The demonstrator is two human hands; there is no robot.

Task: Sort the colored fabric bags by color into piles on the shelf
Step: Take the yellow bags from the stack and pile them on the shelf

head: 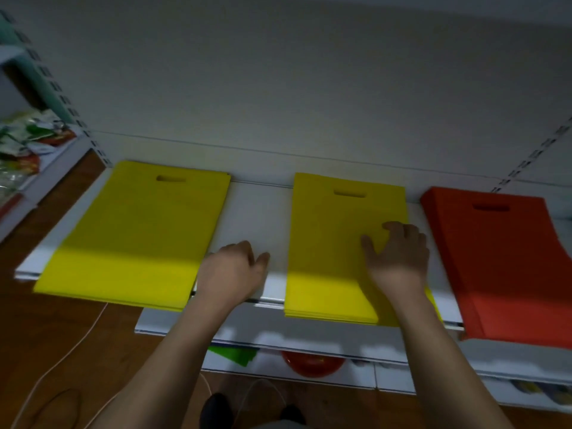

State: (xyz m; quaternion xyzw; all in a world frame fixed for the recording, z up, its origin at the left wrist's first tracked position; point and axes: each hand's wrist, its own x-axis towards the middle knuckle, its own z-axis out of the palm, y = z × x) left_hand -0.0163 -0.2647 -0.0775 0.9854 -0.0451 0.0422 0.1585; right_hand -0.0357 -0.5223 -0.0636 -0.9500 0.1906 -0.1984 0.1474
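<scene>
Head view, left hand [233,267] loosely curled over bare shelf [257,218] gap, right hand [397,252] spread flat on middle yellow pile [337,243].

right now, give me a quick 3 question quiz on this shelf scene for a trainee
1. True or false: the right hand rests on the middle yellow pile.
2. How many piles of bags lie on the shelf?
A. two
B. three
C. four
3. What colour is the rightmost pile?

Key
1. True; its fingers lie spread on the top bag.
2. B: the left yellow pile, the middle yellow pile, the red one. The left hand sits in the gap between the yellow piles.
3. Red.
</scene>
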